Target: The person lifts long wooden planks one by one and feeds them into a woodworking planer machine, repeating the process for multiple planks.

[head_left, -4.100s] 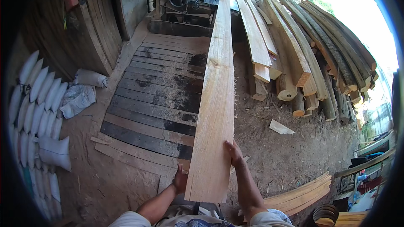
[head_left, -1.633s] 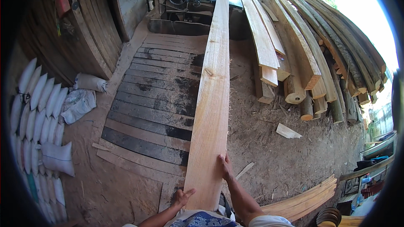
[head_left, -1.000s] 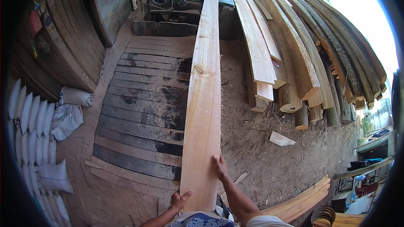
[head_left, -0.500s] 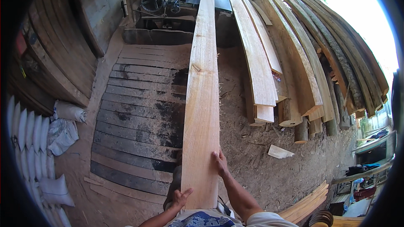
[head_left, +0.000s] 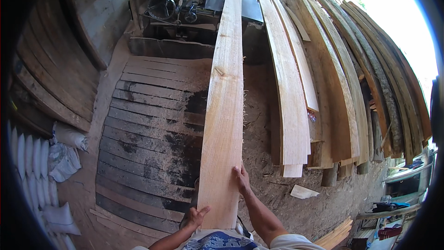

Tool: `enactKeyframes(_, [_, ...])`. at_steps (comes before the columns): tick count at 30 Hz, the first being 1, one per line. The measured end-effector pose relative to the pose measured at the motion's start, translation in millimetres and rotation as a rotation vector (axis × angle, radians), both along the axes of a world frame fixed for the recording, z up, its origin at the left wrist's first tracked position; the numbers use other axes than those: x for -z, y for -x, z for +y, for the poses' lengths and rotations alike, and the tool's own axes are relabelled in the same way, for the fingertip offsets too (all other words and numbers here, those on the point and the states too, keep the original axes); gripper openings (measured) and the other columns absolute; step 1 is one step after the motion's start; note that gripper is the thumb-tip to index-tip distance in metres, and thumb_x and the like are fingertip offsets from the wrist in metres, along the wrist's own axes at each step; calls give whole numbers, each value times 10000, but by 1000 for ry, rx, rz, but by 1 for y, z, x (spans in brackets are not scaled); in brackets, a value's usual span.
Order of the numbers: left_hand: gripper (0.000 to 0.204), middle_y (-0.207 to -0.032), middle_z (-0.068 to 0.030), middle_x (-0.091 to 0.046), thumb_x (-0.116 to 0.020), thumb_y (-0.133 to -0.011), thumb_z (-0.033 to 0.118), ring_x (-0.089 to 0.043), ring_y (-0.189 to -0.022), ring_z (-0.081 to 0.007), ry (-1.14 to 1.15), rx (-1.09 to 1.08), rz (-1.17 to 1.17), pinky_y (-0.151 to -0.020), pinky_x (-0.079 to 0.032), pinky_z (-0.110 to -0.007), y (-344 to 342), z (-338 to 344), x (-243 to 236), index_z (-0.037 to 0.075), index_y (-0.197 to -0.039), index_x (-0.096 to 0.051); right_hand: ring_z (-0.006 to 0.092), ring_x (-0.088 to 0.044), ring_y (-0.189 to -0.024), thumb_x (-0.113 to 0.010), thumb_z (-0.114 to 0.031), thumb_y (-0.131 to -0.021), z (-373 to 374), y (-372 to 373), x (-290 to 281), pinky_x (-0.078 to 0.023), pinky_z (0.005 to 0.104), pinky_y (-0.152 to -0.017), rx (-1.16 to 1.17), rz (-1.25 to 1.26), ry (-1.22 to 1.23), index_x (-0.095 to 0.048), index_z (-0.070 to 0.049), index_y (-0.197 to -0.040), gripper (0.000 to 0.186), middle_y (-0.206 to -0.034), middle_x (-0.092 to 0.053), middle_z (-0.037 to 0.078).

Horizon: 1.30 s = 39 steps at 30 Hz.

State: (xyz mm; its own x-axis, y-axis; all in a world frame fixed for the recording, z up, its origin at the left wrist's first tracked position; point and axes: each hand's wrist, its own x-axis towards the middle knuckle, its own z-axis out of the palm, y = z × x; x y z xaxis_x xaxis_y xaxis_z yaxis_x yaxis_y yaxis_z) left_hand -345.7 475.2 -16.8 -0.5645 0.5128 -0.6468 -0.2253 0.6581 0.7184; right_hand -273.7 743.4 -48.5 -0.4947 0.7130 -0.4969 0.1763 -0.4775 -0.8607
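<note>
A long, pale wooden plank (head_left: 222,125) stretches from my waist away to the machine at the far end. My left hand (head_left: 199,216) grips its left edge close to my body, thumb on the top face and the other fingers mostly hidden. Farther along, my right hand (head_left: 241,180) is closed on the right edge, with its fingers partly under the wood. Two knots show on the plank's upper face, and splinters fringe its right edge. At the far end, part of another person is visible beside the plank.
Stacked planks (head_left: 291,125) and thick timber beams (head_left: 333,106) lie to the right. A machine with a handwheel (head_left: 162,7) and a metal table (head_left: 252,8) stands ahead. Slatted boards (head_left: 148,134) cover the floor at left, near white sacks (head_left: 32,157). A wood scrap (head_left: 304,191) lies on the ground.
My view has shifted slightly, so the stacks at right and the machine appear displaced. Both hands keep their hold on the plank, whose far end sits slightly farther right in view.
</note>
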Motion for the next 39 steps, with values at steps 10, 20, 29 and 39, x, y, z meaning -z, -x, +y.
enactKeyframes(10, [675, -583, -213, -617, -741, -684, 587, -617, -587, -183, 35, 5, 47, -539, -462, -380, 98, 132, 22, -80, -655, -643, 151, -473, -1171, -509, -245, -968, 133, 100, 14, -362, 286, -1000, -12, 78, -72, -310, -72, -1451, 550, -1348, -489, 58])
enactKeyframes(20, [774, -423, -172, -419, -715, -683, 636, -409, -461, -130, -144, -107, 149, -424, -355, -416, 180, 255, 90, -87, -496, -510, 151, -472, -1172, -502, -250, -969, 271, 204, 10, -362, 285, -995, -33, 34, -101, -314, -65, -1446, 545, -1344, -491, 60])
enactKeyframes(29, [667, -513, -209, -553, -725, -677, 618, -556, -514, -157, -113, -137, 54, -474, -415, -385, 272, 375, 57, -46, -662, -672, 140, -489, -1125, -500, -276, -973, 381, 294, 6, -381, 274, -961, -25, 37, -101, -324, -60, -1438, 543, -1300, -516, 55])
enactKeyframes(39, [611, -533, -190, -586, -703, -695, 624, -580, -534, -150, 33, 23, 45, -505, -435, -393, 374, 512, 53, 21, -789, -730, 165, -479, -1152, -497, -277, -971, 520, 389, 8, -382, 294, -975, -35, 1, -129, -313, -77, -1443, 544, -1326, -493, 72])
